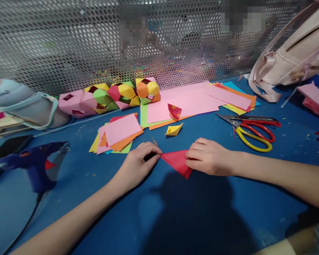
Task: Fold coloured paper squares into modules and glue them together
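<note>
A red folded paper [177, 161] in the shape of a triangle lies on the blue table [175, 212] between my hands. My left hand [138, 163] pinches its left tip with curled fingers. My right hand [210, 157] presses on its right side, fingers bent over the paper. Just beyond them lie a small yellow folded piece [173, 130] and a small red folded piece [174, 111].
A stack of small coloured paper squares [118, 133] and larger sheets [191, 101] lie further back. Folded paper polyhedra [108, 95] line the perforated metal screen. Scissors [251, 129] lie at right, a blue glue gun [33, 164] at left, and bags in both far corners.
</note>
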Demonstrator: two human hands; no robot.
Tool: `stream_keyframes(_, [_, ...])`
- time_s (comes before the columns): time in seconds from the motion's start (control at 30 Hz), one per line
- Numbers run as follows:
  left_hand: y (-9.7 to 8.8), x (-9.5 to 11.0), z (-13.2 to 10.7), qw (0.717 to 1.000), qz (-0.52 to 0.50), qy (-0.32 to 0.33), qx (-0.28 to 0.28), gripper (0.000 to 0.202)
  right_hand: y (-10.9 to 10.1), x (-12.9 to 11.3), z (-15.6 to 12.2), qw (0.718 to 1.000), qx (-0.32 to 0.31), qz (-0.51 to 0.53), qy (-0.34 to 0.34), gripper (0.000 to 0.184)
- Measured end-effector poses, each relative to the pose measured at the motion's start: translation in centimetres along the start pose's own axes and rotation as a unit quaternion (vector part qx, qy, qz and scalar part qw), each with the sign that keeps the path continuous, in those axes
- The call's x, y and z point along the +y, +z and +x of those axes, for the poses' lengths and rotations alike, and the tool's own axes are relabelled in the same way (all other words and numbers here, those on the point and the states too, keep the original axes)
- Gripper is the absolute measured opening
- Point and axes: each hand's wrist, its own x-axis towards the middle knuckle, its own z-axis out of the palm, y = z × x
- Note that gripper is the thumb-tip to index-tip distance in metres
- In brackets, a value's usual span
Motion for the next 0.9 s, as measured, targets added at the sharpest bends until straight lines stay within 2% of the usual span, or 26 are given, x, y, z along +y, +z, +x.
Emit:
stream_keyframes(0.3, [-0.2, 0.2, -0.1, 1.0, 0.008, 0.009, -0.006, 0.014, -0.8, -0.2, 0.0, 0.999, -0.041, -0.01, -0.03, 0.026])
stream_keyframes(0.9, [-0.3, 0.2, 0.0, 1.0, 0.016, 0.008, -0.015, 0.014, -1.5, -0.6, 0.1, 0.996, -0.069, -0.019, -0.054, 0.026])
